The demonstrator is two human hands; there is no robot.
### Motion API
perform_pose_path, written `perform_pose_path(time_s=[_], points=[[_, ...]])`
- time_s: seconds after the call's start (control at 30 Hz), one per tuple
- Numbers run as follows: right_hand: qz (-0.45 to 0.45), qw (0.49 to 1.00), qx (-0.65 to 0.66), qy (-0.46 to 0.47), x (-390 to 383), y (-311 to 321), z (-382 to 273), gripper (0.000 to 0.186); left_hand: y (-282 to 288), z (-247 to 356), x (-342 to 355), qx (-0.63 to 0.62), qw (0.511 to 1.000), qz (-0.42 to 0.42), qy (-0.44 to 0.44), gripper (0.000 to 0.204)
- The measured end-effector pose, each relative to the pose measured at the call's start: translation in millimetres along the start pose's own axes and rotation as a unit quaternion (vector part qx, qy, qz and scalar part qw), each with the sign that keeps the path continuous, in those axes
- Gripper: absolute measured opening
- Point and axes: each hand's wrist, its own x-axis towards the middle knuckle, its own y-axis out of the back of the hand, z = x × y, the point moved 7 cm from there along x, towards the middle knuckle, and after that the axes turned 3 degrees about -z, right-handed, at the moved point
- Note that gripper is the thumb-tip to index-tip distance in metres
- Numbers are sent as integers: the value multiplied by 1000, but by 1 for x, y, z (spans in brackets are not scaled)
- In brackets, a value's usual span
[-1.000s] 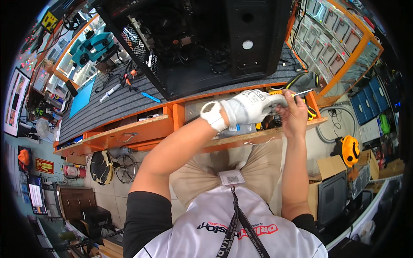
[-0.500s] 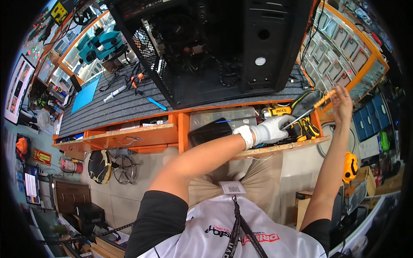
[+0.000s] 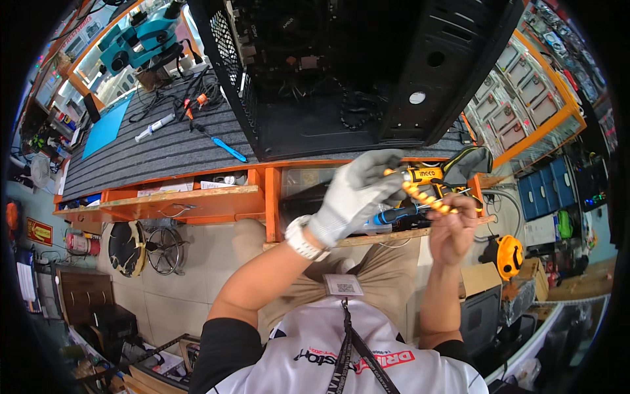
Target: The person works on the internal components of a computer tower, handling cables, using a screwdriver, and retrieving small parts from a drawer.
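Note:
My left hand point(image 3: 354, 194), in a white-and-grey glove, is curled at the upper end of a yellow-and-black banded tool point(image 3: 423, 195); what its fingers pinch is hidden. My right hand point(image 3: 453, 226) is bare and closed on the lower end of that tool. Both are over an open drawer point(image 3: 357, 240) holding a yellow power tool point(image 3: 423, 174), a blue-handled tool point(image 3: 387, 217) and other items partly covered by my hands. A black-and-yellow pouch-like item point(image 3: 469, 164) lies at the drawer's right.
An open black computer case point(image 3: 308, 125) stands on the ribbed bench mat point(image 3: 111, 171). Left of it are a teal microscope point(image 3: 138, 43), blue tool point(image 3: 228, 148), syringe point(image 3: 154, 128) and cables. A second drawer point(image 3: 170, 203) is open. A stool point(image 3: 128, 248) and yellow vacuum point(image 3: 508, 256) stand below.
My right hand has come down and left with the banded tool from its raised position. My left hand has risen out of the drawer to that tool's upper end.

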Motion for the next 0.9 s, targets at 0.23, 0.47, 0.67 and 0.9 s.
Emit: perform_pose_path(time_s=[0.23,0.47,0.67,0.9], points=[[49,994,-33,-95,-15,-39,62,36,51,44,-50,69,996,48,-23,41],[53,997,-50,-37,-1,-71,65,53,91,61,-62,183,976,95,-72,33],[-50,679,-713,168,28,-155,28,68,98,90,-50,417,893,126,-116,24],[-118,754,-633,131,81,-186,114,37,131,79,16,253,926,275,-60,23]])
